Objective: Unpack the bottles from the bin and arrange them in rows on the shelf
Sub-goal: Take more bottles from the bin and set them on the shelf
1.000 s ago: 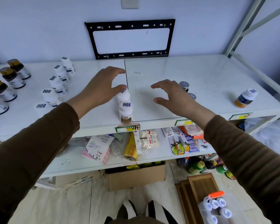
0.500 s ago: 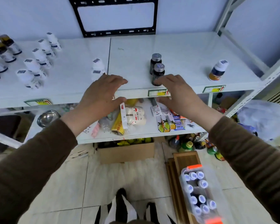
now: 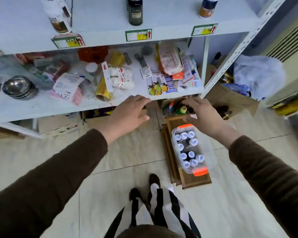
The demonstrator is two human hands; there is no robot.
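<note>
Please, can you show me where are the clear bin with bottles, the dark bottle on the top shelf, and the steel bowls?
clear bin (image 3: 209, 156): head view, on its right wall.
dark bottle (image 3: 135, 13): head view, on its label.
steel bowls (image 3: 17, 86): head view, inside the top bowl.

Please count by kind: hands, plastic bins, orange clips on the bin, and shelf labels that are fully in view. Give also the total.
Hands: 2, left hand and right hand
Bin: 1
Orange clips: 2
Shelf labels: 3
Total: 8
</note>
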